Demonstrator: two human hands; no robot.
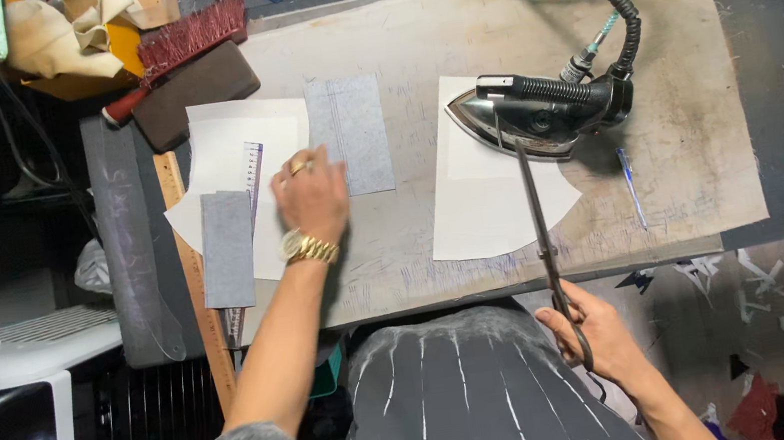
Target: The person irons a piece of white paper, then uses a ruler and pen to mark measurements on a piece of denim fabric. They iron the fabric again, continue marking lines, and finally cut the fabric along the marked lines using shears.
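My left hand (311, 198) lies flat on white paper sheets (227, 151) at the table's left, fingers together, with a gold watch on the wrist. Beside it lie a small grey fabric strip (227, 249) and a clear ruler (251, 173). A larger grey fabric rectangle (353, 134) lies just right of the hand. My right hand (594, 335) is near the table's front edge and grips the handles of long dark scissors (539, 221), whose blades point away toward the iron.
A black steam iron (544, 111) rests on a white paper piece (496, 201), its hose and cord running to the back. A wooden ruler (201, 306) lies along the left edge. A red brush (182, 41) and cloths sit back left. Scraps litter the floor at right.
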